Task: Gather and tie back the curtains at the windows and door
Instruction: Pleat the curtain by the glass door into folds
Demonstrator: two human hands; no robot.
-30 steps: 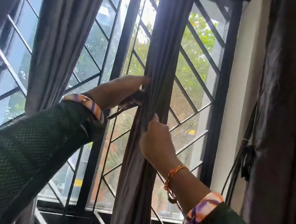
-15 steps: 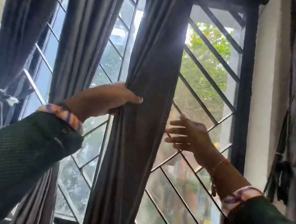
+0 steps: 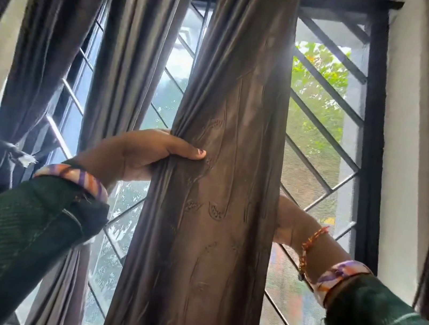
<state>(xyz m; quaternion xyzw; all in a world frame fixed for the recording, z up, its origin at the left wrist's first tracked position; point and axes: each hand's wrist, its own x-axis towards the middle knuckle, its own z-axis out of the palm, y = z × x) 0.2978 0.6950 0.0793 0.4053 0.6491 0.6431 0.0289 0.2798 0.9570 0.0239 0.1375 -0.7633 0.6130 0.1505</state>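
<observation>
the brown embossed curtain (image 3: 220, 191) hangs at the middle of the barred window (image 3: 322, 129), partly bunched into a column. the left hand (image 3: 135, 155) grasps its left edge, thumb laid across the front and folds pinched beneath, apparently to hold the gathered cloth together. the right hand (image 3: 292, 225) reaches behind the right edge; its fingers are hidden by the fabric, so i cannot tell whether it grips, though the reach suggests it is drawing the far side inward. at far left a dark curtain (image 3: 13, 113) is already cinched by a tie (image 3: 10, 148). no tie is visible at the middle curtain.
</observation>
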